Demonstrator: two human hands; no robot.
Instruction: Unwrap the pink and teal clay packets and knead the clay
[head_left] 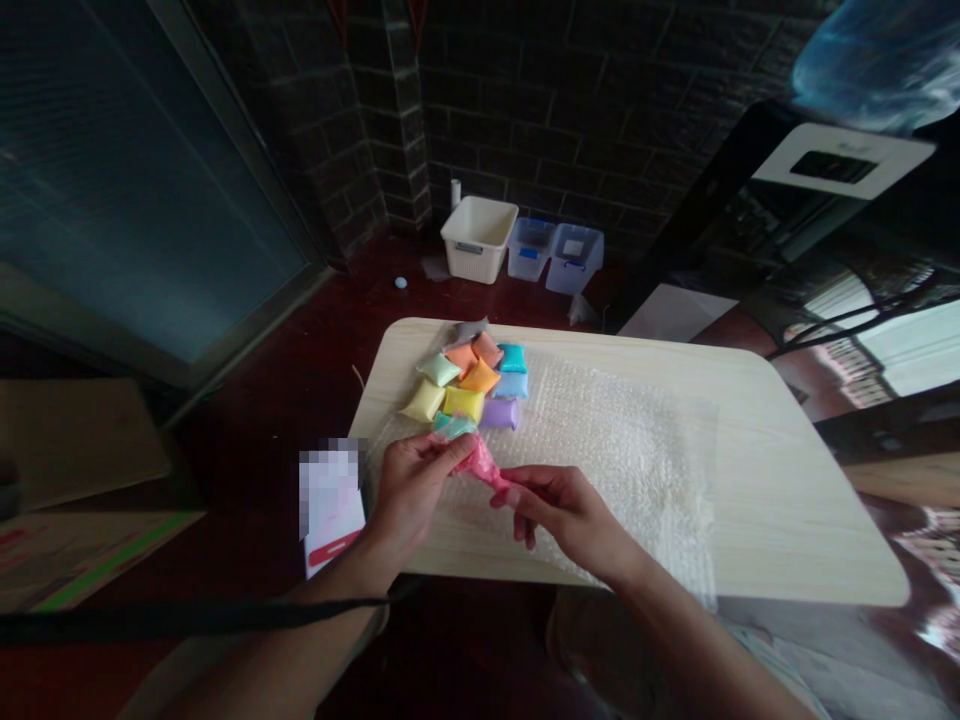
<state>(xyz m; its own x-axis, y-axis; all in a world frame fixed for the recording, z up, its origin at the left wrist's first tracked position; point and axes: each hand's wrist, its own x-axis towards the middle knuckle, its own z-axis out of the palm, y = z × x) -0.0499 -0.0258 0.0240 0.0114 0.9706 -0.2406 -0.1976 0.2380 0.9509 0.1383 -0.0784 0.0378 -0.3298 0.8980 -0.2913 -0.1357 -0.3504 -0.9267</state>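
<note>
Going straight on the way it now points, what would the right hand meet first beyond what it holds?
Past the pink packet it pinches, probably the left hand, near its thumb, though depth is unclear.

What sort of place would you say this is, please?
Probably an indoor workroom or storage corner: a pale table holds colored packets and bubble wrap, plastic bins stand beyond it, and a cardboard box sits at the left.

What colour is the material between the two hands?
The material is pink, shown in the head view.
</note>
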